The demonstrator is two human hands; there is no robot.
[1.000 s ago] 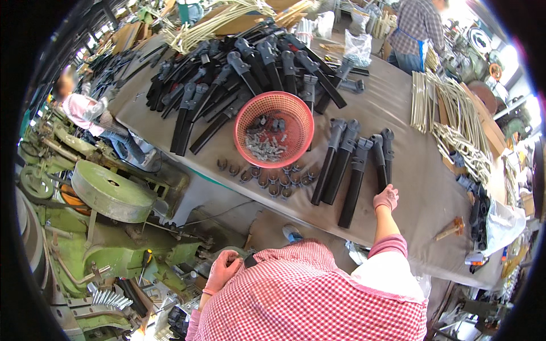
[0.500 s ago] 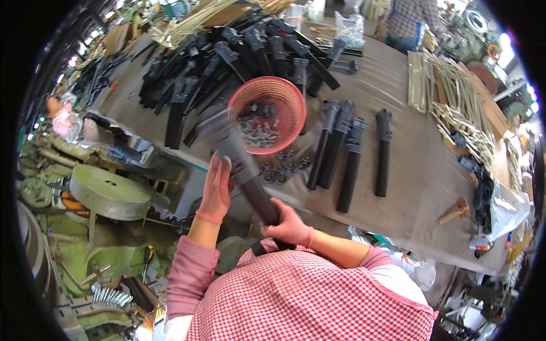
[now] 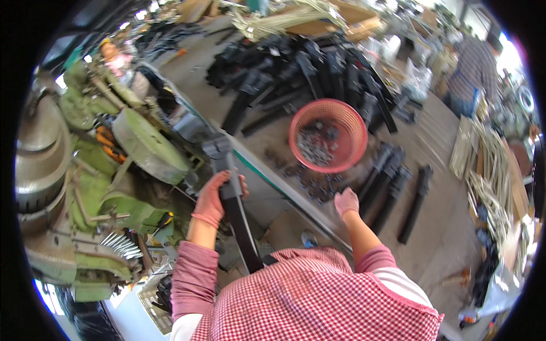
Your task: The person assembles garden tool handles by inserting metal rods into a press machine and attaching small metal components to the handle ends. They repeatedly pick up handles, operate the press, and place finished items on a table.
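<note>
In my gloved left hand (image 3: 210,200) is a long black tube with a grey joint fitting (image 3: 232,193) at its upper end. Its lower end comes down close to my apron, and it hangs off the table's edge. My right hand (image 3: 346,202) reaches over the table to a cluster of small dark metal fittings (image 3: 318,186). Its fingers look drawn together, and whatever they pinch is hidden. Just beyond that hand stands a pink plastic basket (image 3: 359,136) with small grey metal pieces in it. Several matching black tubes (image 3: 392,196) lie right of my right hand.
A large heap of black tubes (image 3: 307,74) covers the table's far side. Bundles of pale strips (image 3: 483,170) lie along the right. A green machine (image 3: 149,146) with a round wheel stands left of the table. Another person (image 3: 472,74) is at the far right.
My right hand has let go of the tube's lower end and moved right to the small fittings. My left hand now grips the tube, which has swung left; the view has turned too.
</note>
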